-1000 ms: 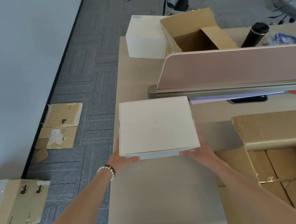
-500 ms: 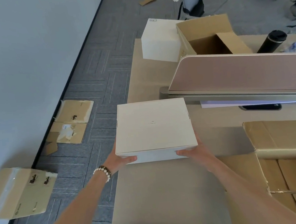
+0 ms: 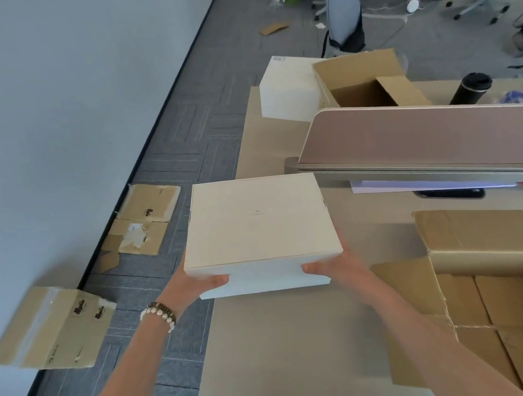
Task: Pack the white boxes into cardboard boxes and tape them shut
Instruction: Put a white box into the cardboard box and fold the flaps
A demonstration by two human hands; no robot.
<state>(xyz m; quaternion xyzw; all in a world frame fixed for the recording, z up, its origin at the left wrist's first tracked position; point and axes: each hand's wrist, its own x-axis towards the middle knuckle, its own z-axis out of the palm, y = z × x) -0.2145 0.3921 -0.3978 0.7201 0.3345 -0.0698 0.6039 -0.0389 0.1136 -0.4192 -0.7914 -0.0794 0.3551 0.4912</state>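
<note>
Together the left hand (image 3: pixel 195 283) and right hand (image 3: pixel 335 266) grip the flat white box (image 3: pixel 258 230) by its near corners, thumbs curled on its front face; the open cardboard box (image 3: pixel 494 273) stands just right of the right hand.

both hands hold a white box (image 3: pixel 258 224) over the desk (image 3: pixel 301 338).
</note>
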